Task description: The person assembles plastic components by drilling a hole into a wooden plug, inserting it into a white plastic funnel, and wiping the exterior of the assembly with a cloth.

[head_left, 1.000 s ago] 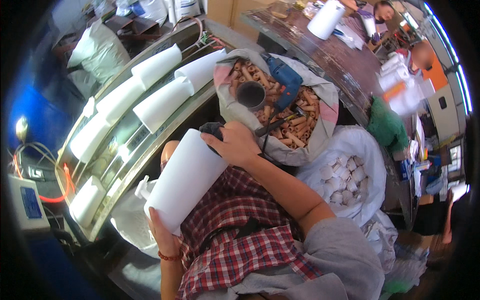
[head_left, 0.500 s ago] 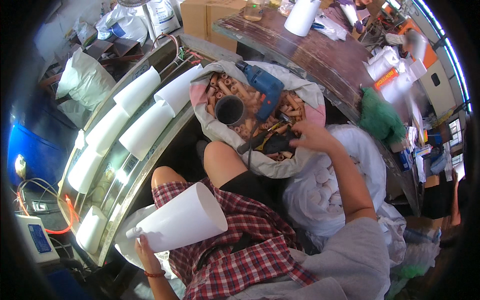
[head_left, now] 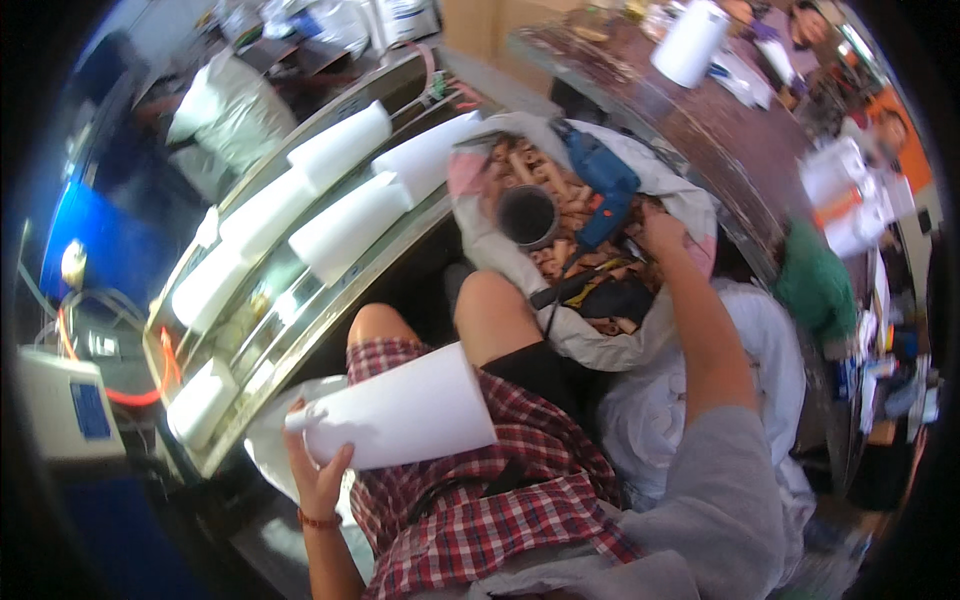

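Away from the crumpled black cloth (head_left: 617, 299), my right hand (head_left: 664, 232) went beside the blue plastic drill (head_left: 606, 190); I can't tell its grip. My left hand (head_left: 318, 476) holds the white plastic-looking cone (head_left: 408, 415) over my red checked lap (head_left: 530, 440); loose fingers could drop it.

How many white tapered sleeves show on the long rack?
6 on the rack: three sleeves along its left row, two sleeves along its right row, one sleeve apart at its lower end. Others may be hidden.
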The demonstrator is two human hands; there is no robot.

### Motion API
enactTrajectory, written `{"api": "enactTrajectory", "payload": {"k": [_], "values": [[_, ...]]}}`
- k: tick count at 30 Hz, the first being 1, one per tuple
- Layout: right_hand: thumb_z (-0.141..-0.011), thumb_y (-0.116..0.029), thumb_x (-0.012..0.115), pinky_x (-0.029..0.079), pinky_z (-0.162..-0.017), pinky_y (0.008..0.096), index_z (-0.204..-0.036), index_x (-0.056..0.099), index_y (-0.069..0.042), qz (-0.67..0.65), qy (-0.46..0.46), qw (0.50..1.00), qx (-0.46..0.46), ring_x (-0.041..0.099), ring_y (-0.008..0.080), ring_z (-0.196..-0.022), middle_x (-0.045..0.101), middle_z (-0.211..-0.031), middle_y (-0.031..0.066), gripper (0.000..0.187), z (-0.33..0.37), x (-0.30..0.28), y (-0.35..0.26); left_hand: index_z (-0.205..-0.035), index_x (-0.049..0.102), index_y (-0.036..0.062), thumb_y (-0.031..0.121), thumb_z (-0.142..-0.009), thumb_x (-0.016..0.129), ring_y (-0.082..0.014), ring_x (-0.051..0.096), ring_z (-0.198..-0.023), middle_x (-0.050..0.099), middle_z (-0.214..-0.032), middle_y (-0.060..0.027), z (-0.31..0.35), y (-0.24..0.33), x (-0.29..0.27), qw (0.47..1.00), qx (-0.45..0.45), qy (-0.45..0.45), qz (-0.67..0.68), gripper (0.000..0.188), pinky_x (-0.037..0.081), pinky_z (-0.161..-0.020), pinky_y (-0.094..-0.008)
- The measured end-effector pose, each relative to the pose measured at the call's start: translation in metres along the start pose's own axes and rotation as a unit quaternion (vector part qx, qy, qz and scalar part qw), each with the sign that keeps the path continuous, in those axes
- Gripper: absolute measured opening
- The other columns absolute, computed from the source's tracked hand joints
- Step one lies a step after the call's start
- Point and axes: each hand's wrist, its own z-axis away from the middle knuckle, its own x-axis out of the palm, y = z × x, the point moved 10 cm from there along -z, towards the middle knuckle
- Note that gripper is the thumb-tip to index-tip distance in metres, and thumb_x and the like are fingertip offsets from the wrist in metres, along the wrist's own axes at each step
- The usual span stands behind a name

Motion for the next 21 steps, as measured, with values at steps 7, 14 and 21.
{"api": "enactTrajectory", "payload": {"k": [7,14,21], "values": [[-0.079,-0.017,0.065,0.048,-0.074,0.0397,-0.107,0.058,-0.006,-0.303,0.200,0.920,-0.146,0.061,0.0298,-0.089,0.061,-0.100,0.0121,0.031,0.101,-0.112,-0.020,-0.109,0.055,0.0030,0.008,-0.081,0.063,-0.0176,0.057,-0.095,0.060,-0.105,-0.0097,-0.029,0.012,0.008,0.996,0.036,0.012,0.078,0.030,0.044,-0.086,-0.0314],[-0.065,0.003,0.070,0.047,-0.088,0.0313,-0.100,0.056,-0.002,-0.535,-0.031,0.716,-0.448,0.059,0.0186,-0.104,0.062,-0.112,0.0098,0.038,0.249,-0.210,-0.229,-0.104,0.049,0.0033,-0.002,-0.081,0.058,-0.0164,0.061,-0.093,0.063,-0.100,-0.0087,-0.029,0.009,0.014,0.994,0.042,0.009,0.099,0.025,0.048,-0.083,-0.0295],[-0.074,-0.018,0.067,0.046,-0.071,0.0403,-0.101,0.057,-0.004,-0.287,0.064,0.737,-0.608,0.060,0.0335,-0.078,0.062,-0.088,0.0132,0.031,0.333,-0.219,-0.321,-0.103,0.050,0.0047,0.002,-0.078,0.063,-0.0264,0.065,-0.083,0.064,-0.091,-0.0121,-0.026,0.023,0.013,0.994,0.093,0.050,-0.009,0.029,0.051,-0.072,-0.0328]]}}
